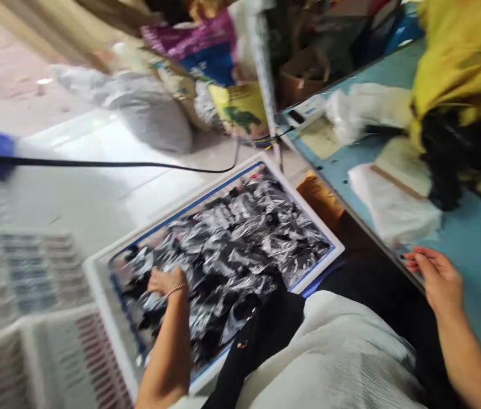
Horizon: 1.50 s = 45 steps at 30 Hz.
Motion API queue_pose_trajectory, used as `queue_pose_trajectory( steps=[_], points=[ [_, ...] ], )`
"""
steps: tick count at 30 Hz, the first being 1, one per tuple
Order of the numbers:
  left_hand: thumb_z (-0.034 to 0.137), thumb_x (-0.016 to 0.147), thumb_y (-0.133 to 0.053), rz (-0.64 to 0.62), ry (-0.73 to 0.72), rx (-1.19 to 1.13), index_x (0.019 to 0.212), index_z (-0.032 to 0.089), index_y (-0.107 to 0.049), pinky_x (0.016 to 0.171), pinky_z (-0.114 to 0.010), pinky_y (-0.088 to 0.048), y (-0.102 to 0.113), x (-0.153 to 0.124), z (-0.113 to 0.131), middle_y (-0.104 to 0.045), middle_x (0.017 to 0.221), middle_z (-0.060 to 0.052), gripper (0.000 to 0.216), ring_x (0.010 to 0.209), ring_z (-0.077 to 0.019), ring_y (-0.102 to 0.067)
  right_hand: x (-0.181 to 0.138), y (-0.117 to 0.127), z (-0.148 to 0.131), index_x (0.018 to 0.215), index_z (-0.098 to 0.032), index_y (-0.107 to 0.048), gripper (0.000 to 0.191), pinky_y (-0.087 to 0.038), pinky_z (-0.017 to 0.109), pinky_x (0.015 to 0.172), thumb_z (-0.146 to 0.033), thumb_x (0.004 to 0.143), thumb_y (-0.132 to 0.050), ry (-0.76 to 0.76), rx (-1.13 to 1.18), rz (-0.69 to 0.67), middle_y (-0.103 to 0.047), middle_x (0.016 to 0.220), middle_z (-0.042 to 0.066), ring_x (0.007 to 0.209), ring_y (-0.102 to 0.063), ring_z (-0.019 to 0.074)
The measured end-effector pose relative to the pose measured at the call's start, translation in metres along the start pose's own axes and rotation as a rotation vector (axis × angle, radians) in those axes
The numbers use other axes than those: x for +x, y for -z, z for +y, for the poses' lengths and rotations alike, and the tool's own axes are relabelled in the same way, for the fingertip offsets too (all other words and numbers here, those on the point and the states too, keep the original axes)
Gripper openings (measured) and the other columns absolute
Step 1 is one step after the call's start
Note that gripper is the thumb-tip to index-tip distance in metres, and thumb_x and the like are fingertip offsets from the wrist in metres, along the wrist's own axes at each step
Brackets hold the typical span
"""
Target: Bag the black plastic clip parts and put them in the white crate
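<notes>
My left hand (168, 281), with a bracelet at the wrist, reaches into a white-rimmed tray (219, 190) with a blue inner line. Its fingers are curled in among black items in clear plastic packets (240, 250); blur hides what they grip, if anything. Over the edge of the blue-green table, my right hand (439, 278) has its thumb and fingers drawn together. A tiny dark thing shows at its fingertips, too small to name. A white plastic bag (394, 207) lies just beyond that hand.
A yellow cloth or bag (466, 62) and black material lie on the table (466, 244) at right. A black cord (138, 165) crosses behind the tray. Grey sacks (146, 108) and a yellow bucket-like container (240, 108) stand farther back. Newspaper-like sheets (57, 363) lie at left.
</notes>
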State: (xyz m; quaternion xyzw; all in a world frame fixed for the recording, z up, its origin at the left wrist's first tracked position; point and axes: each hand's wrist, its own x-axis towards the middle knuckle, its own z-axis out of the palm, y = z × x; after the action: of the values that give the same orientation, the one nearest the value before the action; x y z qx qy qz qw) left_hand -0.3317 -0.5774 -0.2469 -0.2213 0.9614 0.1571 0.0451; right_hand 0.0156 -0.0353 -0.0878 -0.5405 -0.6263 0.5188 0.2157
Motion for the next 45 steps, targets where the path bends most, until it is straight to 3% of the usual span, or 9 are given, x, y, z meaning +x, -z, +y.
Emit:
queue_pose_trajectory(
  steps=[4,10,17,22,26,31,34,38,45],
  points=[
    [0.039,0.078,-0.052,-0.087,-0.427,-0.158,0.146,0.034,-0.043,0.120,-0.057,-0.034,-0.005,-0.052,0.103,-0.055,0.144,-0.008,0.068,0.140,-0.0362,-0.045,-0.011,0.045,-0.001,0.113,-0.018,-0.066,0.056,-0.059,0.023,0.088,-0.060,0.076,-0.065,0.088,-0.170,-0.011,-0.073,0.104,0.006,0.088,-0.069,0.0077],
    [0.039,0.089,-0.052,-0.521,-1.572,-0.409,0.140,0.043,-0.050,0.115,-0.046,-0.045,0.015,-0.233,0.279,-0.061,0.134,-0.003,0.051,0.127,-0.0275,-0.057,-0.002,0.177,0.008,0.129,-0.016,-0.061,0.052,-0.045,0.046,0.115,-0.048,0.091,-0.046,0.018,-0.774,0.526,-0.061,0.132,0.016,0.125,-0.058,0.0231],
    [0.031,0.096,-0.054,-0.412,-1.984,-0.075,0.100,0.011,-0.068,0.090,-0.052,-0.053,-0.012,-0.381,0.417,-0.064,0.110,-0.020,0.024,0.102,-0.0336,-0.060,-0.004,0.233,0.043,0.144,-0.009,-0.046,0.078,-0.045,0.049,0.110,-0.062,0.087,-0.046,-0.301,-1.037,0.319,-0.055,0.132,0.024,0.129,-0.053,0.0340],
    [0.021,0.099,-0.049,-0.477,-1.950,-0.241,0.106,0.012,-0.067,0.094,-0.041,-0.054,-0.018,-0.381,0.428,-0.061,0.116,-0.016,0.021,0.100,-0.0242,-0.060,0.001,0.235,0.055,0.136,-0.015,-0.057,0.072,-0.049,0.042,0.104,-0.056,0.077,-0.062,-0.241,-0.847,0.327,-0.061,0.126,0.018,0.117,-0.059,0.0272],
    [0.030,0.090,-0.067,-0.436,-2.002,-0.127,0.108,0.012,-0.066,0.092,-0.048,-0.052,-0.011,-0.395,0.417,-0.059,0.118,-0.019,0.026,0.105,-0.0312,-0.057,0.012,0.199,0.047,0.116,-0.017,-0.065,0.070,-0.054,0.026,0.080,-0.063,0.063,-0.071,-0.227,-0.014,0.228,-0.071,0.108,0.008,0.088,-0.063,0.0126],
    [0.024,0.095,-0.054,-0.943,-1.688,-0.291,0.082,0.014,-0.067,0.087,-0.035,-0.051,-0.016,-0.391,0.439,-0.065,0.095,-0.010,0.021,0.091,-0.0202,-0.062,0.009,0.132,0.022,0.105,-0.017,-0.065,0.060,-0.058,0.027,0.073,-0.060,0.063,-0.074,-0.328,0.712,-0.163,-0.074,0.111,0.008,0.081,-0.069,0.0126],
    [0.037,0.084,-0.070,-1.221,-1.395,-0.496,0.079,0.016,-0.067,0.075,-0.030,-0.050,-0.015,-0.381,0.449,-0.063,0.090,-0.006,0.022,0.080,-0.0157,-0.060,0.005,0.102,0.007,0.118,-0.020,-0.064,0.061,-0.061,0.029,0.077,-0.058,0.070,-0.069,-0.341,0.847,-0.432,-0.070,0.125,0.008,0.084,-0.071,0.0121],
    [0.039,0.073,-0.077,-1.244,-1.347,-0.577,0.065,0.016,-0.062,0.071,-0.030,-0.048,-0.011,-0.384,0.445,-0.057,0.078,-0.004,0.029,0.078,-0.0160,-0.056,0.013,0.064,-0.012,0.112,-0.018,-0.064,0.057,-0.062,0.029,0.081,-0.053,0.069,-0.074,-0.339,0.853,-0.644,-0.076,0.106,0.007,0.084,-0.073,0.0133],
    [0.031,0.087,-0.066,-1.084,-1.342,-0.762,0.091,0.016,-0.067,0.065,-0.029,-0.053,0.005,-0.373,0.436,-0.065,0.086,-0.006,0.016,0.073,-0.0150,-0.061,0.039,0.049,-0.013,0.091,-0.015,-0.064,0.045,-0.061,0.029,0.077,-0.051,0.068,-0.076,-0.323,0.839,-0.371,-0.075,0.087,0.005,0.080,-0.072,0.0141]
  ],
)
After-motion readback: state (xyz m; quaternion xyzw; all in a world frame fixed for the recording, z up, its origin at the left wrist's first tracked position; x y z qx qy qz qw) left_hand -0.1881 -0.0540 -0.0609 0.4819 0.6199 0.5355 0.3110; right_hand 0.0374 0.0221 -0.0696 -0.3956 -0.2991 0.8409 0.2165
